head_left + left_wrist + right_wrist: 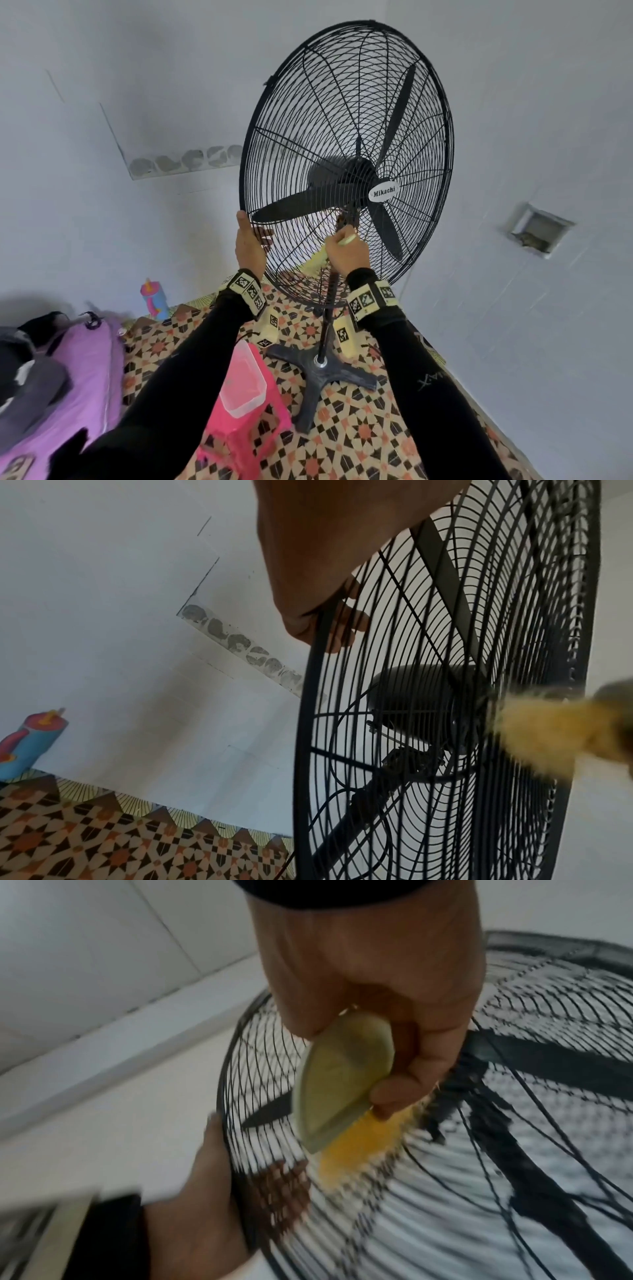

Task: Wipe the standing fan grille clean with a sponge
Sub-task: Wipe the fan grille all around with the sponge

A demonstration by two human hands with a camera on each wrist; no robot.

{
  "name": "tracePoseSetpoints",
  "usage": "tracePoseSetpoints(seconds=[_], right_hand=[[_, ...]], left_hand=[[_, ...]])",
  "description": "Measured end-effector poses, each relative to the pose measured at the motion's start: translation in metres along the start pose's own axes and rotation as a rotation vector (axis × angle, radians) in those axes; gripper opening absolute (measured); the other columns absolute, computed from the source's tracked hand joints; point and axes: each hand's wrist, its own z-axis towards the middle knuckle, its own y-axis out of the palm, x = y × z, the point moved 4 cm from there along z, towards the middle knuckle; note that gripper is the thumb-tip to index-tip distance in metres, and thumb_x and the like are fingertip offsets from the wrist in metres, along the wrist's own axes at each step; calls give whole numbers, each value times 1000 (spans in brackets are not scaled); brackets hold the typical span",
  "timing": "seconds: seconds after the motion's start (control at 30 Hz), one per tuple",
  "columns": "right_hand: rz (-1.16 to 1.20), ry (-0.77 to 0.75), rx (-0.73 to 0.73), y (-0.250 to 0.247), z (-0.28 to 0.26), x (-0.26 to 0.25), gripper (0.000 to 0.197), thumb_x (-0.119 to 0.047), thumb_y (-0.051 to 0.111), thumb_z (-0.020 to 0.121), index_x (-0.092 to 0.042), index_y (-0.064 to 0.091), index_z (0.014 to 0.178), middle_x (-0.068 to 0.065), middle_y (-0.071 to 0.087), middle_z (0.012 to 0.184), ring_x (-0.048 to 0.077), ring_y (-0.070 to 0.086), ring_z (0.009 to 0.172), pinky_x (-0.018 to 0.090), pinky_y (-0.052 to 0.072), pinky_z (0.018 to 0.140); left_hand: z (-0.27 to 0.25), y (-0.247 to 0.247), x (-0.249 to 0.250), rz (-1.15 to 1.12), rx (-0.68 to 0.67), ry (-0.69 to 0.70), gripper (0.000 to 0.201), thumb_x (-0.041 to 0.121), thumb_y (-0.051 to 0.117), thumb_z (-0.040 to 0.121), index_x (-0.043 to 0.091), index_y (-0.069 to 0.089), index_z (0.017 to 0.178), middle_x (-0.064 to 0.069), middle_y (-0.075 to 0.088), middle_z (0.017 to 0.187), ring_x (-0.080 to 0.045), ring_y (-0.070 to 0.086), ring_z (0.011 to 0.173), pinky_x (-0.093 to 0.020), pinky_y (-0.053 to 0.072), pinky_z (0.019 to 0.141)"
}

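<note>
A black standing fan with a round wire grille (346, 102) stands on a cross base (322, 373). My left hand (251, 240) grips the grille's lower left rim (316, 631), thumb in front and fingers (356, 620) behind the wires. My right hand (347, 251) holds a yellow-green sponge (342, 1080) with a pale plastic back and yellow bristly underside (363, 1145). That underside presses on the lower front of the grille (445, 1191), below the hub. The sponge (544, 734) shows blurred in the left wrist view.
A pink plastic stool (246, 421) with a clear container (245, 380) on it stands by my left arm. A blue and pink bottle (154, 298) sits by the wall. Purple bedding (78, 370) lies at left. The floor (359, 438) is patterned tile.
</note>
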Motion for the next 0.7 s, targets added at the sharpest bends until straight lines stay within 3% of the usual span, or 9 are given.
tracePoseSetpoints(seconds=[0.07,0.13,0.2,0.33,0.4,0.47,0.53,0.6,0.7], right_hand=[[118,-1,30,-12,8,-19,10,-20,59,98,-16,53,92,2,65,81,18,64,68,27,59,58],[190,-81,170,-27,15,-41,10,-19,57,99,-14,53,92,-1,63,75,13,60,60,20,54,50],[211,-123,229,-31,23,-49,9,-19,56,100,-13,53,94,0,63,76,14,58,59,20,46,45],[31,-33,137,-21,27,-26,10,-24,57,98,-18,52,90,3,65,81,23,66,71,27,53,59],[-93,-2,92,-19,23,-9,8,-22,58,95,-15,55,94,4,66,81,25,67,76,25,52,60],[-105,-38,95,-23,24,-8,8,-22,59,94,-15,55,92,6,68,81,26,68,76,30,56,63],[-65,-82,116,-29,26,-22,9,-22,57,97,-15,54,93,1,66,78,21,67,72,29,54,59],[34,-100,168,-35,27,-39,8,-19,56,99,-12,55,96,-3,63,74,14,61,63,19,49,49],[62,-26,178,-30,29,-40,9,-20,55,98,-11,57,98,-1,61,77,16,59,67,20,45,55]], left_hand=[[6,1,-7,-12,-3,-11,100,96,10,84,27,70,123,-3,77,112,-27,72,106,-54,48,109],[17,1,-21,-24,14,-57,107,102,13,77,27,65,133,-9,72,127,-35,67,119,-60,45,113],[20,2,-26,4,12,-66,104,102,14,78,28,65,130,-9,73,124,-35,68,116,-59,47,110],[16,-1,-20,2,13,-61,100,101,13,79,31,69,123,-5,75,118,-30,69,112,-56,47,110],[14,-2,-16,-7,-4,-51,98,101,13,79,31,69,119,-2,76,117,-25,71,110,-49,48,109],[8,-1,-6,-3,-1,-45,94,100,14,79,32,69,112,1,76,112,-20,71,104,-39,48,103],[-2,0,4,-3,6,-17,81,93,16,88,33,68,104,5,75,102,-15,71,95,-35,46,96],[-3,0,5,7,9,15,64,85,16,94,42,63,98,13,72,97,-7,68,92,-32,43,96],[5,-2,-5,-2,-4,-11,89,95,13,86,33,69,115,3,76,110,-18,72,104,-42,48,107]])
